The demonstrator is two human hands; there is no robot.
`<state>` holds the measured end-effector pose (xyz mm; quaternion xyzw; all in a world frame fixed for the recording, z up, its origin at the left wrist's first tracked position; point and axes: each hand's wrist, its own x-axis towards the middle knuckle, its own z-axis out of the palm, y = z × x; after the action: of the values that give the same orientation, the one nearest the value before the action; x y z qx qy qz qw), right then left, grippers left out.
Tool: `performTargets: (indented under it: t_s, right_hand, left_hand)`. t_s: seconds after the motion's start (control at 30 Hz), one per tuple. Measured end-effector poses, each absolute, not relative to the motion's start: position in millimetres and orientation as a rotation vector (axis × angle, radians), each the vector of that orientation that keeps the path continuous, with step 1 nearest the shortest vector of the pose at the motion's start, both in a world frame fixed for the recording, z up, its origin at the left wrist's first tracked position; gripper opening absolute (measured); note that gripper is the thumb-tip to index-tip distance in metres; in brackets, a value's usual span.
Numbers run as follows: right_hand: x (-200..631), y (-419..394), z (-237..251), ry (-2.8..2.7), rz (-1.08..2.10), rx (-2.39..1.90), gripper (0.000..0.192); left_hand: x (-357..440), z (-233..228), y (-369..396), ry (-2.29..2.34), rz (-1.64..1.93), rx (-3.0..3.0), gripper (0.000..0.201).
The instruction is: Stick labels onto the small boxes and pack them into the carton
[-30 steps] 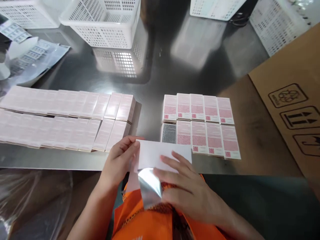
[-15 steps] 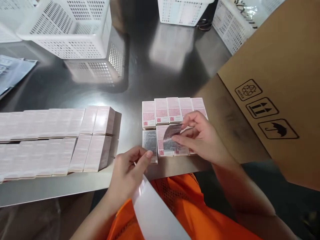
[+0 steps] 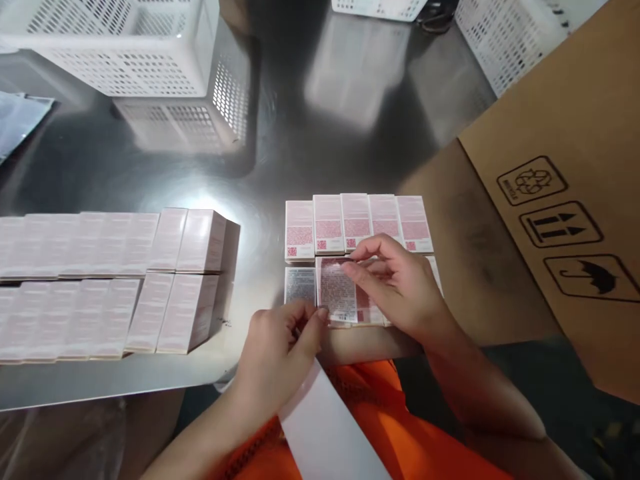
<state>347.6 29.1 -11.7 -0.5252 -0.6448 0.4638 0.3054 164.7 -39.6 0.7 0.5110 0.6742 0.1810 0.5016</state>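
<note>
Two rows of small pink-and-white boxes (image 3: 328, 220) lie side by side on the metal table. My right hand (image 3: 403, 283) pinches the upper edge of a clear sticker (image 3: 337, 293) with dark print, held over the second box of the near row. At the sticker's lower left corner, the thumb and fingers of my left hand (image 3: 277, 350) are closed. A long white backing strip (image 3: 333, 423) hangs from that hand over my lap. The leftmost near box (image 3: 300, 283) bears a dark printed sticker on its face, partly hidden by my left hand.
More boxes (image 3: 105, 243) stand in two rows at the left. A white perforated basket (image 3: 125, 63) is behind them, with other baskets (image 3: 510, 43) at the back right. A big cardboard carton (image 3: 550, 127) borders the right side. The metal table's front edge (image 3: 100, 387) runs near my body.
The sticker, curled up in my right hand before, now hangs flatter over the second near box. My left hand has moved right to its lower corner, bringing the white strip along. The view has shifted slightly.
</note>
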Motion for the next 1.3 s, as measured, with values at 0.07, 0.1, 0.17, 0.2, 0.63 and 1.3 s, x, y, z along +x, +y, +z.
performTargets:
  t_s: [0.07,0.1,0.17,0.2,0.63,1.3]
  right_hand:
    - [347.1,33.6,-15.6,-1.765,1.185,-1.437,0.016]
    - [346.7,35.5,-17.5,-1.786,1.171,-1.456,0.016]
    - [345.9,38.4,-20.6,-1.822,1.149,-1.495,0.017]
    - [345.4,39.3,-21.8,-1.839,1.133,-1.519,0.017]
    - [341.0,41.1,-23.6,-2.018,0.896,-1.64,0.009]
    - [338.1,39.8,-24.1,-2.051,0.834,-1.659,0.009]
  left_hand:
    - [167.5,2.5,-37.0,1.682,0.35,1.277,0.042]
    - [168.5,3.0,-35.2,1.708,0.304,1.305,0.043]
    - [169.6,3.1,-31.2,1.741,0.209,1.365,0.043]
    - [169.8,2.5,-29.0,1.751,0.165,1.392,0.042]
    - [170.4,-6.4,-17.1,1.706,-0.138,1.539,0.04]
    - [170.7,-6.0,-16.3,1.702,-0.138,1.548,0.038]
